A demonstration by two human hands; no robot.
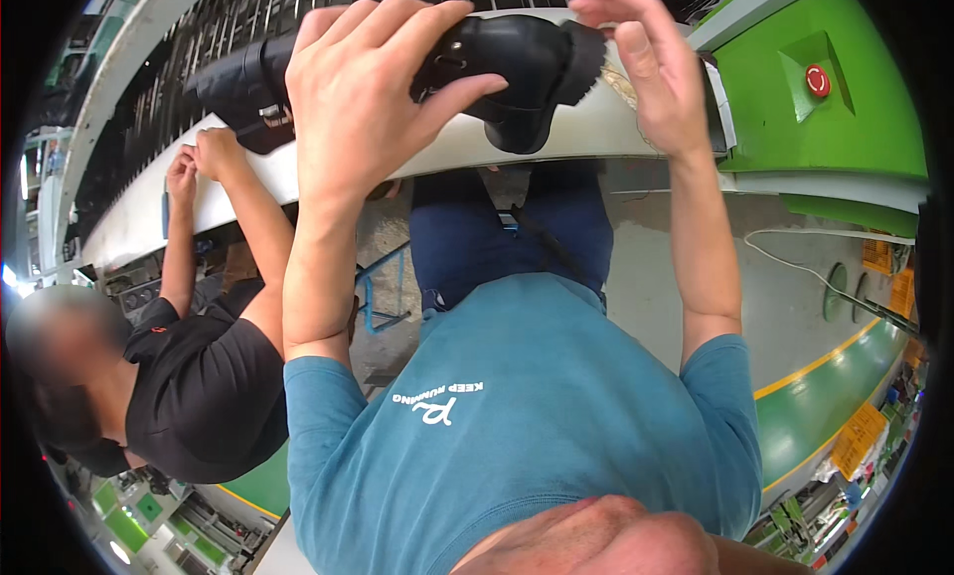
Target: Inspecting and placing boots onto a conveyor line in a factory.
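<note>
A glossy black boot (517, 63) lies on its side over the pale edge of the work line, its toothed sole turned to the right. My left hand (363, 88) is closed around the boot's upper, with the thumb along its near side. Beside the sole, my right hand (661, 83) is raised with its fingers apart and curved, holding nothing. Some of its fingertips come close to the sole; whether they touch it I cannot tell. My left hand hides part of the boot.
More black footwear (243, 88) lies to the left, near a co-worker's hands (209, 163). Metal rollers (298, 3) run along the far side. At right stands a green machine housing (765, 108) with a red stop button (817, 80). A blue metal frame (383, 292) is below the line.
</note>
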